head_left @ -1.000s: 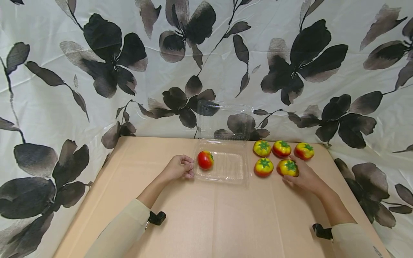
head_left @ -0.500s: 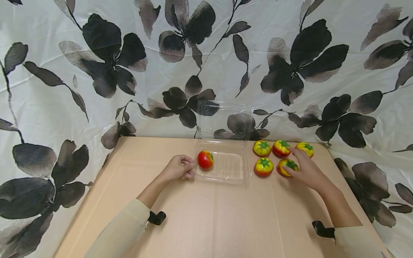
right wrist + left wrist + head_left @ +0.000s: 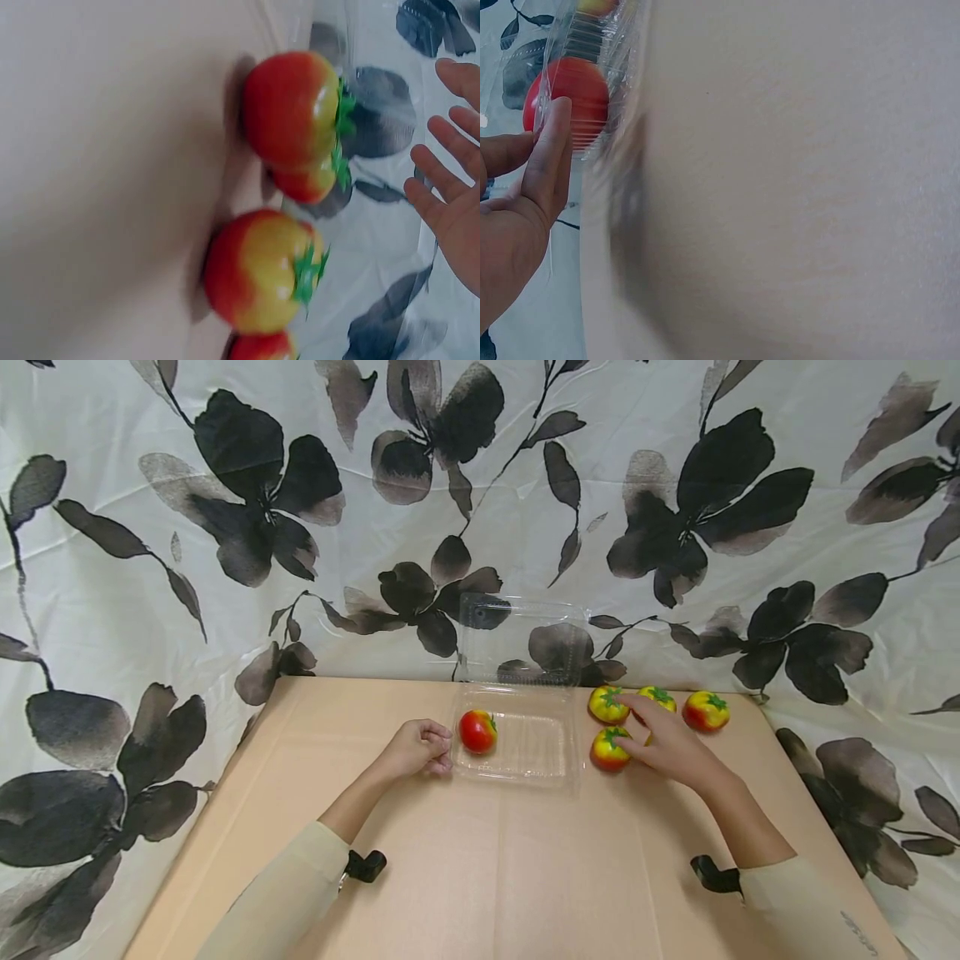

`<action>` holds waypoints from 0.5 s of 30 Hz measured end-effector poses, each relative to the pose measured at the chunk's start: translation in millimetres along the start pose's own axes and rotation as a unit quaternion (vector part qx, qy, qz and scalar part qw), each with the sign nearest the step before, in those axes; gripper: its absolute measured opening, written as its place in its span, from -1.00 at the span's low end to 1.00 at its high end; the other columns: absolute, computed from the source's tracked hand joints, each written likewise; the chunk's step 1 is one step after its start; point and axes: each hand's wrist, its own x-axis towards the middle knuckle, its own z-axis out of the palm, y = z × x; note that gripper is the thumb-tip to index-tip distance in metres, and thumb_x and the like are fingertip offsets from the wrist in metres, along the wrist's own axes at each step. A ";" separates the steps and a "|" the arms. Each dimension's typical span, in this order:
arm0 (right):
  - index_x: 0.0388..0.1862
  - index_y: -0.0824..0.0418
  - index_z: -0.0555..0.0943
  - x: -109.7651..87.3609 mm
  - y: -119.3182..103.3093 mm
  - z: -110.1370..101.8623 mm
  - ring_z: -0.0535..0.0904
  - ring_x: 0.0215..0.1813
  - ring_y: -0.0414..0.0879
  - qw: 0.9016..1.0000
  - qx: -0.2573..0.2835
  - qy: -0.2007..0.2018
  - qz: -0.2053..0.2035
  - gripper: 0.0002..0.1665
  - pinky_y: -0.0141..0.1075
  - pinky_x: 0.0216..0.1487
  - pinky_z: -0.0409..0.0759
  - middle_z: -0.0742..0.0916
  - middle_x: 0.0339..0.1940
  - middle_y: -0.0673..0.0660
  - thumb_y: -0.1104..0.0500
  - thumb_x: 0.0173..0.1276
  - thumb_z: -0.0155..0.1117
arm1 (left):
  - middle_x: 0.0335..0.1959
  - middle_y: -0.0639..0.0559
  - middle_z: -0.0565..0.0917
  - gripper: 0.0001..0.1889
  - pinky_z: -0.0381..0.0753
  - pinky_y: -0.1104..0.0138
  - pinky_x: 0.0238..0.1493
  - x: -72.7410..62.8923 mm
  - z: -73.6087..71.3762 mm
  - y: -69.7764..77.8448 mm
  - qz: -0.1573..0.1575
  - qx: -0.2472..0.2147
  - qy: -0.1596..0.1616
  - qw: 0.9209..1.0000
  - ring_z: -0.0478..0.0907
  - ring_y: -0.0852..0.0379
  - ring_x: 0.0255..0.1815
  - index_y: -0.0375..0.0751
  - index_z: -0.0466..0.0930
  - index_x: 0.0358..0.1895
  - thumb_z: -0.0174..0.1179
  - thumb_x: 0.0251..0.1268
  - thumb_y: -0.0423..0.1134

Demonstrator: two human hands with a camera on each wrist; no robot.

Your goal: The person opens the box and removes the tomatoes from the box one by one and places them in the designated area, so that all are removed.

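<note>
At the left rim of a clear plastic clamshell container (image 3: 536,743), my left hand (image 3: 414,749) pinches the edge between thumb and fingers. One red tomato (image 3: 477,732) sits in the container's left side, close behind those fingers in the left wrist view. My right hand (image 3: 675,747) hovers over the tomatoes on the right, holding nothing. Its fingers (image 3: 446,176) are spread and apart from the fruit in the right wrist view. Thumb and index lie close over the front-left tomato (image 3: 611,749) and back-left tomato (image 3: 608,705). The front-right tomato is mostly hidden under this hand.
The container's lid (image 3: 521,639) stands raised at the back, against a floral cloth (image 3: 540,527). Two more red-yellow tomatoes with green tops lie along the back edge: a middle tomato (image 3: 660,697) and a right tomato (image 3: 706,712). All rest on a tan tabletop (image 3: 450,860).
My right hand has let go of the front-right tomato, lifted off it and moved left towards the front-left one. The left hand stays at the container's rim.
</note>
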 end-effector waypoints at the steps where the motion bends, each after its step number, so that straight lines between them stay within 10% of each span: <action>1: 0.53 0.20 0.36 3.0 -3.2 2.4 0.32 0.53 0.36 1.000 0.004 -0.002 -0.002 -0.19 0.38 0.48 0.36 0.45 0.53 0.32 0.06 0.39 0.45 | -0.35 -0.16 0.63 -0.75 0.87 0.14 -0.29 0.0 -0.1 0.1 0.000 0.001 -0.001 1.000 0.71 0.10 -0.49 -0.60 0.48 0.10 0.16 0.45 -0.55; 15: 0.51 0.07 0.43 56.5 -41.6 35.6 0.39 0.53 0.23 0.995 0.046 -0.043 -0.076 -0.23 0.28 0.55 0.34 0.54 0.49 0.18 -0.01 0.37 0.46 | -0.37 -0.14 0.63 -0.74 0.86 0.23 -0.35 0.1 -1.1 1.0 0.001 0.001 -0.005 1.000 0.71 0.10 -0.49 -0.63 0.47 0.11 0.16 0.45 -0.55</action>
